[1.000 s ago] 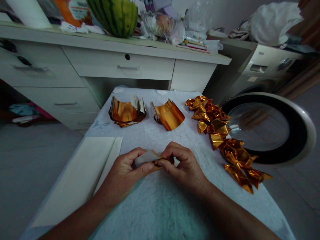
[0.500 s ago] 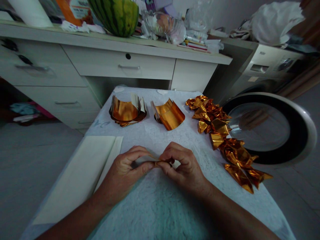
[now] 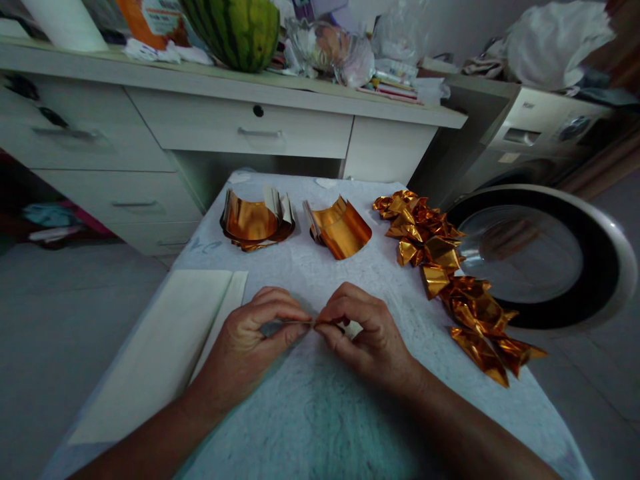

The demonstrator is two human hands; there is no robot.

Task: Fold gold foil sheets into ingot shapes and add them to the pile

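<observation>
So the left hand (image 3: pixel 255 333) and right hand (image 3: pixel 375 333) have their fingers pinching a thin piece (image 3: pixel 294 323), lower centre, over the worktop (image 3: pixel 320 427). Folded gold pieces (image 3: pixel 440 253) at right look done; the flat-ish left stack (image 3: pixel 256 221) and right stack (image 3: pixel 345 233), upper centre, seem left.

A cut watermelon (image 3: pixel 240 30) sits at the upper left on a long counter (image 3: pixel 310 93), an orange packet (image 3: pixel 155 23) and a white roll (image 3: pixel 70 20) to its left. At the upper right, a white bag (image 3: pixel 555 47) rests on a washing machine (image 3: pixel 527 130), its round door (image 3: pixel 530 250) open.
</observation>
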